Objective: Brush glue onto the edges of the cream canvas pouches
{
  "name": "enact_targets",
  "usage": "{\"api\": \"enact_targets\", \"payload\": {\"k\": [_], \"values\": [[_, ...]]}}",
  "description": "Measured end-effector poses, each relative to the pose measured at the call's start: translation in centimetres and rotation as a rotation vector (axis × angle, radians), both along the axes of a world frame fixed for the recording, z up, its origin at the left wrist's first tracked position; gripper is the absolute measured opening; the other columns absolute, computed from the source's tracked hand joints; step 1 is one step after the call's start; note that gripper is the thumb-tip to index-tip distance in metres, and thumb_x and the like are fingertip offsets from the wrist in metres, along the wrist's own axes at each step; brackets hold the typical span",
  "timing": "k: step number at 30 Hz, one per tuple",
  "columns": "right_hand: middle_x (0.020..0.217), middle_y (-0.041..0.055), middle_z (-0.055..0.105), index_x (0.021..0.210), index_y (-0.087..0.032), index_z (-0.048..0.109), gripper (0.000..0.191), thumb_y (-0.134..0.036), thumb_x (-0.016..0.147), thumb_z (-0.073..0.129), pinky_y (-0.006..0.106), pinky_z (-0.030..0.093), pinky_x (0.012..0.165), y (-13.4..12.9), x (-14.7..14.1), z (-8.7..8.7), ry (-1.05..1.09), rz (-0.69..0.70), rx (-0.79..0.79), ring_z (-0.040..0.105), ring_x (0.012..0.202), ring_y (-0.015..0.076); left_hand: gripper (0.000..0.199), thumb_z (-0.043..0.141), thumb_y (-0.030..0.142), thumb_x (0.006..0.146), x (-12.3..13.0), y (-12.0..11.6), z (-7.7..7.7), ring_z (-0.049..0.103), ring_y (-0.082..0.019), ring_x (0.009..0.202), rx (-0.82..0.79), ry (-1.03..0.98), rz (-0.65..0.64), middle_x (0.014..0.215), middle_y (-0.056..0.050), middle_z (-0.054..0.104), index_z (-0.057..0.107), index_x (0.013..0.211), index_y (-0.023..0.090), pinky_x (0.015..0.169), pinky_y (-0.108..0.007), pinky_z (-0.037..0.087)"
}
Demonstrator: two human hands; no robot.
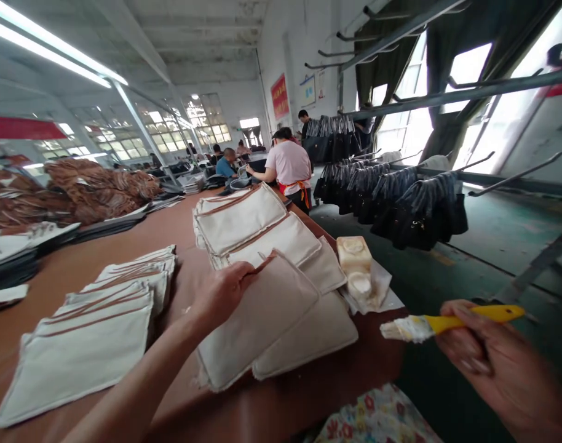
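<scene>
Blown-out windows [469, 69] at right, bright ceiling tubes [41, 50], dim floor [506, 237], stretched edges

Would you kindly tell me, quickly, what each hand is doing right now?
Left hand: closed, pinching the brown strip at the edge of a white piece.
Right hand: closed around the yellow brush.

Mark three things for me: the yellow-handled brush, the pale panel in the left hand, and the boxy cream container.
Yellow-handled brush [439, 324]: head view, front of its handle.
Pale panel [267, 317]: head view, middle of its face.
Cream container [353, 253]: head view, its boxy body.
</scene>
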State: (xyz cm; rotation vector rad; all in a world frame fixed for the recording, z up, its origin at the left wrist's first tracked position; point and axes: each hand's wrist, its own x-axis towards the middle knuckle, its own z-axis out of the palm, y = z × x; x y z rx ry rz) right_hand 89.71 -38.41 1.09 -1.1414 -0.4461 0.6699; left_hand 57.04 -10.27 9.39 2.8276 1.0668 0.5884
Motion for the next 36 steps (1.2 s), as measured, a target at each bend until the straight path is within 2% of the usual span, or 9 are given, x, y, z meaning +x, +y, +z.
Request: {"api": "enact_targets", "payload": {"k": [5, 10, 13, 17, 21, 24, 28, 31, 36], "values": [[0.045, -0.0052, 0.034, 0.077, -0.020, 0.065, 0.019, -0.035, 0.086, 0.073, 0.022, 0.028, 0.037, -1.1, 0.9, 0.0, 0.174, 0.095, 0.077, 0.027, 0.039, 0.0079, 0.023, 0.046, 0.039, 0.099, -0.7, -2.2, -5.1, 0.068, -0.021, 0.083, 0.007, 0.128, 0.074, 0.095, -0.003, 0.073, 0.064, 0.100, 0.025, 0.066, -0.027, 0.040], [0.044, -0.0063, 0.033, 0.082, -0.018, 0.067, 0.016, -0.032, 0.085, 0.074, 0.020, 0.029, 0.036, -0.4, 0.1, 0.4, 0.170, 0.088, 0.082, 0.028, 0.038, 0.0071, 0.017, 0.048, 0.033, 0.098, -0.8, -2.5, -7.8, 0.066, -0.022, 0.096, -0.009, 0.188, 0.143, 0.105, -0.004, 0.070, 0.063, 0.096, 0.025, 0.075, -0.030, 0.045], [0.045, -0.0064, 0.034, 0.080, -0.018, 0.067, 0.016, -0.031, 0.085, 0.075, 0.020, 0.028, 0.036, 0.6, -0.9, 0.4, 0.170, 0.108, 0.077, 0.029, 0.038, 0.0068, 0.018, 0.047, 0.029, 0.097, 0.5, -1.1, -8.1, 0.061, -0.025, 0.107, 0.068, 0.160, 0.248, 0.119, -0.008, 0.066, 0.063, 0.104, 0.023, 0.082, -0.034, 0.046], [0.045, -0.0061, 0.035, 0.081, -0.016, 0.068, 0.015, -0.029, 0.087, 0.072, 0.019, 0.027, 0.037, 2.4, -2.0, 0.3, 0.214, 0.124, 0.121, 0.027, 0.037, 0.0056, 0.030, 0.048, 0.032, 0.095, 3.8, 2.0, -7.7, 0.059, -0.029, 0.108, 0.093, 0.155, 0.324, 0.117, -0.013, 0.065, 0.059, 0.119, 0.019, 0.088, -0.039, 0.046], [0.045, -0.0066, 0.037, 0.082, -0.015, 0.068, 0.016, -0.029, 0.088, 0.072, 0.018, 0.028, 0.037, 4.4, -2.9, 0.7, 0.226, 0.168, 0.174, 0.029, 0.036, 0.0045, 0.040, 0.049, 0.049, 0.094, 7.4, 4.2, -7.4, 0.058, -0.036, 0.112, 0.027, 0.120, 0.389, 0.114, -0.017, 0.066, 0.064, 0.111, 0.017, 0.092, -0.048, 0.044], [0.048, -0.0066, 0.041, 0.082, -0.015, 0.066, 0.017, -0.029, 0.086, 0.075, 0.016, 0.027, 0.038, 6.3, -3.2, 1.3, 0.207, 0.190, 0.216, 0.031, 0.038, 0.0036, 0.037, 0.054, 0.045, 0.091, 8.8, 4.7, -7.4, 0.059, -0.037, 0.111, -0.081, 0.068, 0.413, 0.108, -0.019, 0.070, 0.067, 0.107, 0.015, 0.093, -0.049, 0.043], [0.048, -0.0067, 0.043, 0.082, -0.017, 0.064, 0.019, -0.028, 0.083, 0.079, 0.016, 0.026, 0.039, 9.1, -3.3, 2.4, 0.154, 0.188, 0.238, 0.032, 0.039, 0.0042, 0.033, 0.054, 0.043, 0.092, 8.4, 3.8, -7.6, 0.067, -0.026, 0.095, -0.191, 0.043, 0.286, 0.103, -0.011, 0.072, 0.074, 0.104, 0.019, 0.082, -0.035, 0.048], [0.045, -0.0073, 0.042, 0.079, -0.017, 0.062, 0.023, -0.031, 0.081, 0.079, 0.017, 0.022, 0.036, 10.8, -3.4, 3.0, 0.072, 0.192, 0.231, 0.030, 0.036, 0.0048, 0.033, 0.055, 0.041, 0.093, 7.4, 2.1, -7.9, 0.067, -0.018, 0.089, -0.369, -0.105, 0.039, 0.102, -0.004, 0.072, 0.075, 0.112, 0.024, 0.079, -0.026, 0.048], [0.042, -0.0086, 0.041, 0.079, -0.019, 0.059, 0.024, -0.036, 0.081, 0.077, 0.020, 0.017, 0.035, 12.9, -3.9, 3.3, -0.074, 0.272, 0.210, 0.027, 0.034, 0.0063, 0.034, 0.056, 0.041, 0.094, 6.7, -0.9, -7.8, 0.066, -0.018, 0.090, -0.638, -0.290, -0.227, 0.100, -0.005, 0.070, 0.077, 0.111, 0.020, 0.080, -0.027, 0.048]]}}
